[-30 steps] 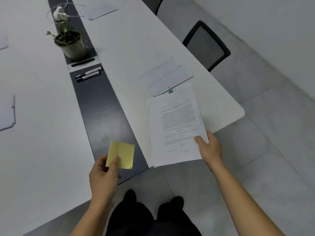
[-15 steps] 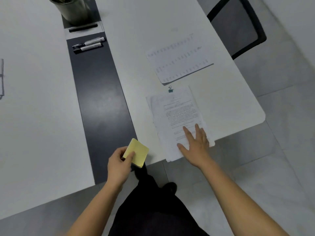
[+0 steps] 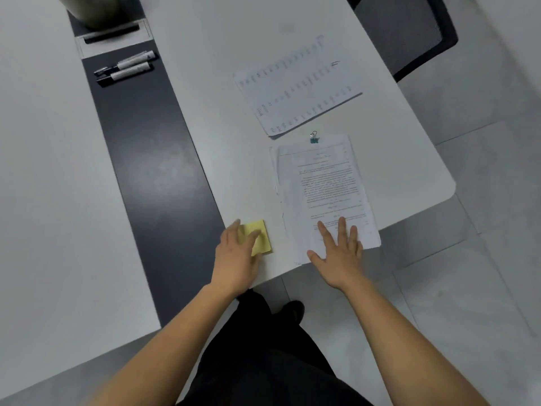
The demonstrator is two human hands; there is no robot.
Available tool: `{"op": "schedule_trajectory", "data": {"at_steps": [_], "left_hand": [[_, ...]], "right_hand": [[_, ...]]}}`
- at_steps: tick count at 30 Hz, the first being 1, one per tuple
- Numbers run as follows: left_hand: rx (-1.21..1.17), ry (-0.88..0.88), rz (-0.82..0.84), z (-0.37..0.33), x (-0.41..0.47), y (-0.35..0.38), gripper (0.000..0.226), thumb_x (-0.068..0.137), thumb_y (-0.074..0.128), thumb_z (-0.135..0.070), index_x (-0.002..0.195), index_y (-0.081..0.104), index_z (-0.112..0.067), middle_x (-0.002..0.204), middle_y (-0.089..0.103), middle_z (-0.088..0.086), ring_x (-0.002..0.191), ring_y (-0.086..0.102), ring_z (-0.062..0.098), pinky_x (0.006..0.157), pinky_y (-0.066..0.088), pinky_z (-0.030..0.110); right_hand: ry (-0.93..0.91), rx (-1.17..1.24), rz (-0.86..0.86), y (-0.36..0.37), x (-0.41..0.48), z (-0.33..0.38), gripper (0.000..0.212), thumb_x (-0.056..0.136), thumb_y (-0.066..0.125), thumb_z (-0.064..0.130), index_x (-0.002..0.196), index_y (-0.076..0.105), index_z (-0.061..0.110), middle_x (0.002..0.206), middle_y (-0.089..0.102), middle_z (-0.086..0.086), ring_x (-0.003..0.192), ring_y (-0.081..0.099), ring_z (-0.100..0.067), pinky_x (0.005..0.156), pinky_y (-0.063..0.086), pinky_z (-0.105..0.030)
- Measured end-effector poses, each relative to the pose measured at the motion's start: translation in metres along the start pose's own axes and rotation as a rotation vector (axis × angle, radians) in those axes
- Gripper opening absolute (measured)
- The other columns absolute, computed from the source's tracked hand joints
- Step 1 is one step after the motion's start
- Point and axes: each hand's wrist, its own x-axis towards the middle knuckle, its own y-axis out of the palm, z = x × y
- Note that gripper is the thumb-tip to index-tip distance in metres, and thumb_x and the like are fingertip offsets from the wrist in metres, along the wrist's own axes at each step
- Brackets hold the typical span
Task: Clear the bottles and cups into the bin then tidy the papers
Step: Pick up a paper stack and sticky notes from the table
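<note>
Two hands are on the white table (image 3: 222, 106). The left hand (image 3: 235, 259) grasps one yellow sticky pad (image 3: 263, 244): its thumb is at the pad's left edge and a finger is curled across the top, with the pad lying on the table under the fingertips. The right hand (image 3: 341, 256) is released, flat with its fingers spread, and rests on the near end of one stack of printed papers (image 3: 322, 183). That stack is just right of the left hand and reaches away from the right palm. At its far end, well beyond the right fingertips, is one teal binder clip (image 3: 314, 138). Beyond the clip lies one more set of printed sheets (image 3: 298, 86), set askew and apart from the stack. One dark strip (image 3: 152, 171) runs along the table to the left of the left hand. Two markers (image 3: 128, 73) lie side by side on it far ahead, and one pot (image 3: 93, 10) stands beyond them. One black chair (image 3: 409, 39) stands far ahead and to the right of the right hand.
</note>
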Motion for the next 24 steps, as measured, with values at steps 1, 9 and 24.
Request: {"op": "schedule_trajectory", "data": {"at_steps": [1, 9, 24], "left_hand": [[0.017, 0.037, 0.009, 0.002, -0.003, 0.006, 0.052, 0.09, 0.065, -0.024, 0.141, 0.052, -0.021, 0.159, 0.024, 0.024, 0.147, 0.02, 0.044, 0.105, 0.041, 0.057], [0.067, 0.059, 0.028, 0.008, -0.01, 0.019, 0.057, 0.092, 0.061, -0.03, 0.146, 0.046, -0.023, 0.161, 0.019, 0.023, 0.149, 0.014, 0.043, 0.11, 0.033, 0.053], [-0.776, -0.381, -0.636, -0.008, -0.169, -0.074, 0.044, 0.097, 0.06, -0.028, 0.14, 0.053, -0.025, 0.133, 0.059, -0.012, 0.122, 0.055, 0.002, 0.095, 0.044, 0.02]], "right_hand": [[0.0, 0.006, -0.006, 0.0, 0.0, 0.001, 0.076, 0.098, 0.039, 0.061, 0.157, -0.006, 0.043, 0.163, -0.031, -0.005, 0.15, -0.027, -0.034, 0.122, -0.009, -0.054], [-0.075, -0.052, -0.052, 0.004, -0.009, -0.004, 0.078, 0.094, 0.047, 0.057, 0.157, 0.004, 0.044, 0.165, -0.024, -0.002, 0.152, -0.021, -0.033, 0.123, -0.005, -0.052], [-0.412, 0.653, -0.204, -0.043, -0.137, 0.054, 0.059, 0.097, 0.038, 0.057, 0.153, 0.029, 0.044, 0.162, 0.022, 0.02, 0.148, 0.022, -0.003, 0.122, 0.025, -0.038]]}}
